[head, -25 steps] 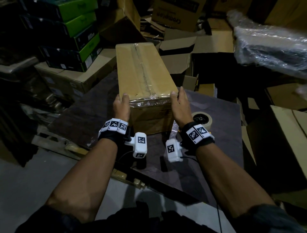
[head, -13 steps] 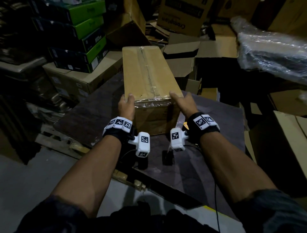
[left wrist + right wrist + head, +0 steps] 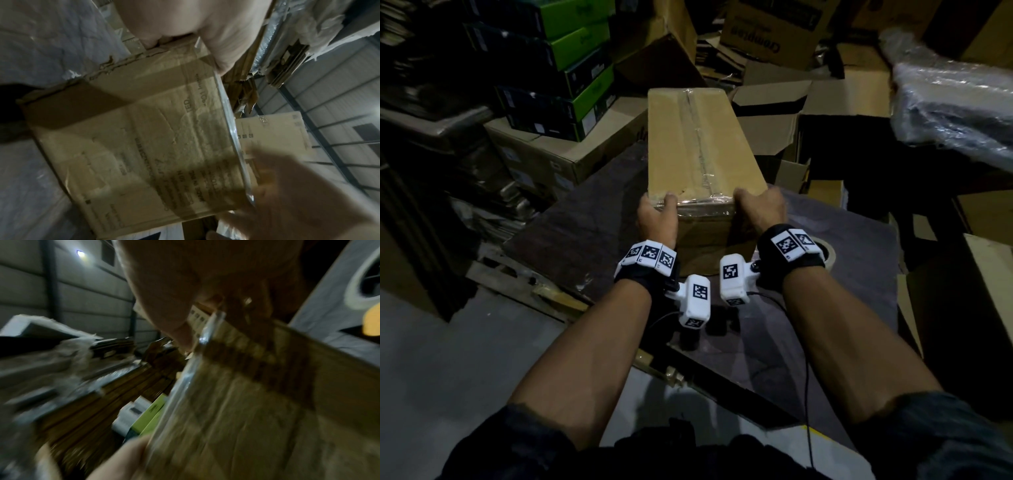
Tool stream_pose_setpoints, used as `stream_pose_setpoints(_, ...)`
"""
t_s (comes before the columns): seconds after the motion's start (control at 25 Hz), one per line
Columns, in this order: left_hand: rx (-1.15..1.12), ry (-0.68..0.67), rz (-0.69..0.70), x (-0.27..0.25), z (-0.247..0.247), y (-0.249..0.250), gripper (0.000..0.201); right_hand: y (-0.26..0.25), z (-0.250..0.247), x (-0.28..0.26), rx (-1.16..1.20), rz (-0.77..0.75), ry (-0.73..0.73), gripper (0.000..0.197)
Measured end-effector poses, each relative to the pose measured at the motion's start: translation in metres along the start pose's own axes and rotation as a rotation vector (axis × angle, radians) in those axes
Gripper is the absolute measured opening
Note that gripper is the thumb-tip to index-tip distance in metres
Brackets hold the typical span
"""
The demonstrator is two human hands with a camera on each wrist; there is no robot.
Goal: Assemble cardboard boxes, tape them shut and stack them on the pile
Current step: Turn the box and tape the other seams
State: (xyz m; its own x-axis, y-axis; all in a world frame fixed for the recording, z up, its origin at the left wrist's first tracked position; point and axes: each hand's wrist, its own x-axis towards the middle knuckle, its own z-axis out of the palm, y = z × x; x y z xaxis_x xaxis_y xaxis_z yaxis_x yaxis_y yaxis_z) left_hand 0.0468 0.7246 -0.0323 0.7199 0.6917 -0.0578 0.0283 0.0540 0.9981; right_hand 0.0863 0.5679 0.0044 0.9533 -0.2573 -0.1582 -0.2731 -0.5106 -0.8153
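Note:
A long cardboard box (image 3: 702,147) with clear tape along its top seam lies on the dark table (image 3: 852,308), its short end toward me. My left hand (image 3: 657,219) grips the near left corner, thumb on the top edge. My right hand (image 3: 763,209) grips the near right corner with its fingers curled over the edge. The left wrist view shows the box's printed end face (image 3: 144,146) between my two hands. The right wrist view is blurred and shows the box (image 3: 257,418) below my right hand (image 3: 195,280). A tape roll (image 3: 827,255) lies behind my right wrist.
Green and black cartons (image 3: 571,68) are stacked on a brown carton at the back left. Open and flattened cardboard boxes (image 3: 770,113) crowd the space behind the table. A plastic-wrapped bundle (image 3: 955,102) sits at the upper right, and another carton (image 3: 993,291) stands at the right.
My right hand's fingers have curled tighter over the near right corner. Both hands stay on the near end of the box, which keeps its place on the table.

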Motion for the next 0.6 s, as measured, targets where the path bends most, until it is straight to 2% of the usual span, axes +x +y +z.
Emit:
stream_pose_setpoints(0.08,0.019,-0.004,-0.01,0.001,-0.002,0.0,0.04,-0.011,0.006,-0.011,-0.093,-0.008,-0.032,0.114)
stream_pose_setpoints(0.16,0.033,-0.011,-0.007,0.0,-0.002,0.001,0.04,-0.015,0.011,-0.017,-0.132,-0.003,-0.026,0.124)
stream_pose_setpoints(0.28,0.049,-0.021,-0.005,0.0,-0.004,0.002,0.039,-0.009,0.007,-0.012,-0.096,-0.043,0.033,0.1)
stream_pose_setpoints(0.4,0.064,-0.049,-0.005,-0.002,-0.007,0.004,0.039,-0.001,-0.004,-0.009,0.059,-0.08,0.056,0.071)
stream_pose_setpoints(0.6,0.072,-0.091,0.021,-0.005,-0.014,0.007,0.036,0.006,-0.025,-0.012,0.255,-0.055,0.045,0.053)
